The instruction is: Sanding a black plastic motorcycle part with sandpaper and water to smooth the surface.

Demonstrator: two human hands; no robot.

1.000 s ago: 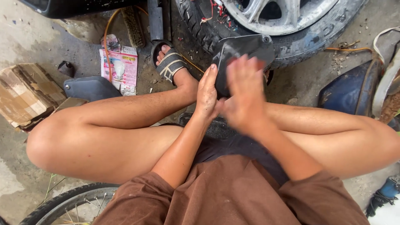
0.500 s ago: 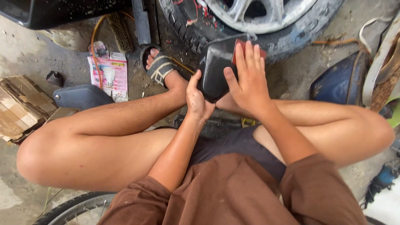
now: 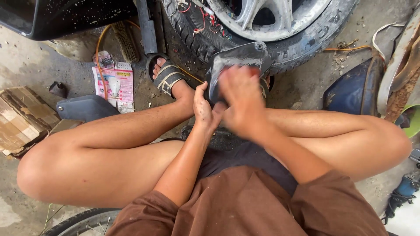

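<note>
Head view — our right hand [image 3: 243, 98] has slid down the dark panel [image 3: 238, 59], blurred, fingers flat; left hand [image 3: 204, 107] fingers grip its edge — rubbing continues.

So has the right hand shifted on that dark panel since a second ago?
Yes. The right hand has slid down the dark plastic panel, away from the tyre, uncovering the panel's top; it is motion-blurred.

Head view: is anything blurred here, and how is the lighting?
Head view: the right hand is smeared by motion blur over the dark plastic panel; the left hand gripping the panel's edge is sharp, as are the tyre and sandal; daylight is soft and even, without hard shadows or glare.
</note>
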